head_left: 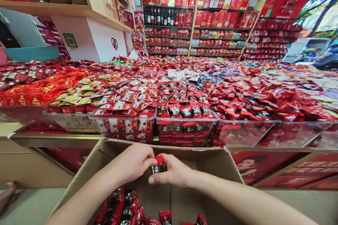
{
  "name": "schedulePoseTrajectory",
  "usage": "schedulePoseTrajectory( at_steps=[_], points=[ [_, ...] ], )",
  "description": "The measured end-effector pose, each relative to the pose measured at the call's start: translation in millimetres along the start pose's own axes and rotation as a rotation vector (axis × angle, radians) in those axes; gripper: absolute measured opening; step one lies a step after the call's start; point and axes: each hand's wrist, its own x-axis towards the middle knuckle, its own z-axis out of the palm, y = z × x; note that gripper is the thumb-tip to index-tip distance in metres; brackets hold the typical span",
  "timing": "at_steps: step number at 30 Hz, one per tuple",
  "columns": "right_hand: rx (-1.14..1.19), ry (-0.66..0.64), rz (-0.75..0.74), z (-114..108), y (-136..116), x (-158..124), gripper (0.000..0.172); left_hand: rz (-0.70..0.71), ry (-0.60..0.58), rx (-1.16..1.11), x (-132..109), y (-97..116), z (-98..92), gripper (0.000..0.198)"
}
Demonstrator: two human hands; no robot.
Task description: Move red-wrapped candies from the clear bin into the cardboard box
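Observation:
Over the open cardboard box [185, 152], my left hand [137, 161] and my right hand [174, 170] meet around a red and black wrapped candy [157, 164]. The left thumb and fingers pinch its upper left side, while the right thumb and fingers close on its other side. Inside the box, more red and black wrapped candies [126, 207] lie at the left and along the bottom. Beyond the box stands a clear plastic bin [185, 128], filled with rows of candies in similar wrappers.
Next to that bin, another clear bin [124, 126] holds red and white packets. Heaped sweets spread across the counter. Shelves [195, 17] with bottles and red boxes rise behind. A white pillar [105, 38] stands at the left, and part of a person's hand [9, 193] shows low left.

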Motion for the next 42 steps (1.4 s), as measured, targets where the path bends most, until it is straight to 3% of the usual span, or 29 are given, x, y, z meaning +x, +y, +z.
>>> schedulePoseTrajectory(
  at_steps=[3,5,8,11,16,23,27,32,37,40,42],
  points=[
    [0.198,-0.036,0.018,-0.2,-6.6,-4.2,0.031,0.072,-0.119,0.04,1.9,4.0,-2.4,0.026],
    [0.26,-0.128,-0.025,-3.7,-10.5,-4.0,0.027,0.098,-0.148,0.081,3.2,4.5,-2.8,0.027],
    [0.249,-0.166,-0.012,-7.6,-12.3,-2.5,0.031,0.111,-0.152,0.1,5.4,3.5,-6.0,0.028],
    [0.218,-0.094,-0.014,-6.1,-7.8,-1.7,0.037,0.098,-0.081,0.062,7.8,1.6,-15.1,0.029],
    [0.213,0.124,-0.136,-1.4,-0.2,0.3,0.043,0.065,0.019,-0.081,10.1,1.0,-27.6,0.027],
    [0.24,0.252,-0.265,-8.3,-9.0,4.5,0.036,0.079,-0.004,-0.251,8.5,9.2,-22.5,0.025],
    [-0.013,0.281,-0.381,-15.0,-17.2,-0.5,0.027,0.106,0.013,-0.382,8.6,9.1,-18.3,0.016],
    [-0.418,0.31,-0.599,-21.2,-22.8,-6.9,0.02,0.047,0.02,-0.526,9.0,7.2,-13.0,0.018],
    [-0.719,0.391,-0.83,-30.5,-34.4,-9.5,0.014,0.023,0.12,-0.697,11.4,8.1,-9.5,0.015],
    [-0.882,0.464,-0.949,-38.7,-41.9,-12.6,0.005,-0.097,0.138,-0.893,10.7,15.6,-7.6,0.027],
    [-1.022,0.512,-1.033,-43.5,-43.6,-14.5,0.013,-0.21,0.114,-1.03,9.1,23.3,-6.5,0.033]
  ],
)
